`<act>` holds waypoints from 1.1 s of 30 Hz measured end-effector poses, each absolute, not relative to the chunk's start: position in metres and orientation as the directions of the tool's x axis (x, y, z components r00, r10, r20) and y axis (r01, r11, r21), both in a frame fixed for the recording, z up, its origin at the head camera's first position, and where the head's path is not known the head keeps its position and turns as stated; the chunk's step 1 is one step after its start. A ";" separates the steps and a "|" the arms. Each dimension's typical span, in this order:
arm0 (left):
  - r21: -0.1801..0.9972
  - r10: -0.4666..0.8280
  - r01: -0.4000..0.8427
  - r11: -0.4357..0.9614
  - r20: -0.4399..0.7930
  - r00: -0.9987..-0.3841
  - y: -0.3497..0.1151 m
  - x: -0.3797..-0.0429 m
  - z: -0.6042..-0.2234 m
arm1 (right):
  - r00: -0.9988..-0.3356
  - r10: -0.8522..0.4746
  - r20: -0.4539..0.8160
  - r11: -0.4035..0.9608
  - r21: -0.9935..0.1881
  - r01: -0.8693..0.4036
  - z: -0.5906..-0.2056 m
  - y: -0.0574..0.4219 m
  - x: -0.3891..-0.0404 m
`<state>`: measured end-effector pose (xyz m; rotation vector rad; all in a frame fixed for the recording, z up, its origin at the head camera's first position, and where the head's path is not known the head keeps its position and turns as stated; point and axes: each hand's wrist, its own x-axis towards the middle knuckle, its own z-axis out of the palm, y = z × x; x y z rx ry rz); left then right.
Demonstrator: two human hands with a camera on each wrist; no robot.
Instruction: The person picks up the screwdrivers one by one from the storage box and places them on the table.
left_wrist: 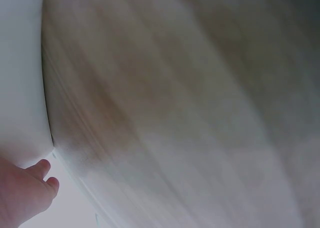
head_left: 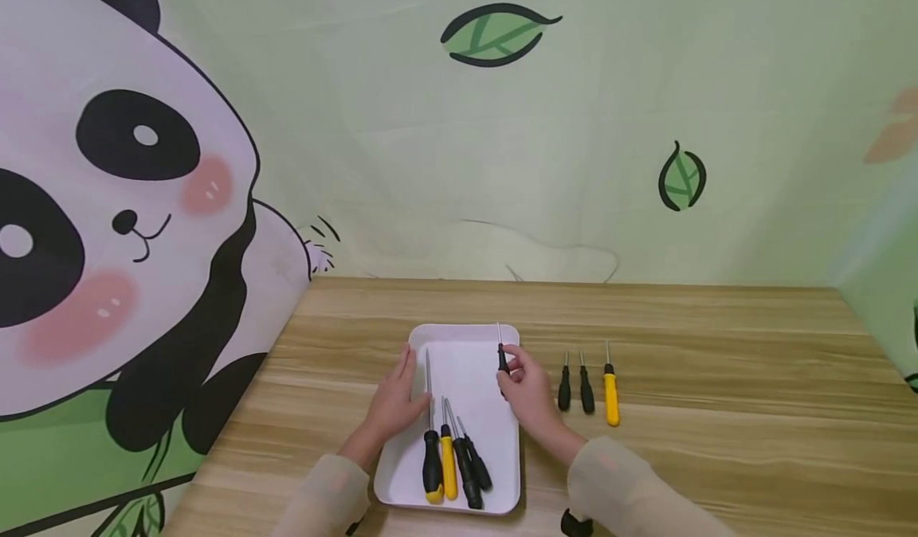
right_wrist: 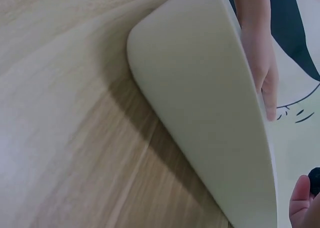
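Note:
My right hand (head_left: pixel 527 390) pinches a small black screwdriver (head_left: pixel 502 358), its shaft pointing away from me, over the right side of a white tray (head_left: pixel 464 338). The screwdriver's dark handle end (right_wrist: pixel 314 180) shows at the edge of the right wrist view. With fingers fairly straight, my left hand (head_left: pixel 393 400) rests along the tray's left rim, thumb reaching over the inside. Several screwdrivers lie in the tray's near half: a long black one with a yellow end (head_left: pixel 432 465), a yellow one (head_left: pixel 448 469), and black ones (head_left: pixel 468 473) beside it.
Right of the tray, two black screwdrivers (head_left: pixel 586 393) and a yellow screwdriver (head_left: pixel 611 397) lie side by side on the wooden table (head_left: pixel 717 441). Behind the table's far edge hangs a green backdrop (head_left: pixel 402 162) printed with leaves and a panda.

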<state>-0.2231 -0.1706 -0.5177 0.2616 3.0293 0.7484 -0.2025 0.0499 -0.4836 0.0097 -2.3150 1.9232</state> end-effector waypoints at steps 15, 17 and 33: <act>0.468 0.163 0.159 0.869 0.032 -0.986 -0.171 -0.223 -0.516 | -0.986 0.143 0.090 0.236 -0.970 -0.054 -0.489 0.072 -0.203; 0.466 0.162 0.155 0.871 0.027 -0.986 -0.170 -0.223 -0.516 | -0.985 0.145 0.089 0.224 -0.973 -0.055 -0.490 0.074 -0.202; 0.468 0.181 0.188 0.864 0.060 -0.982 -0.171 -0.222 -0.517 | -0.984 0.164 0.064 0.251 -0.968 -0.022 -0.496 0.097 -0.201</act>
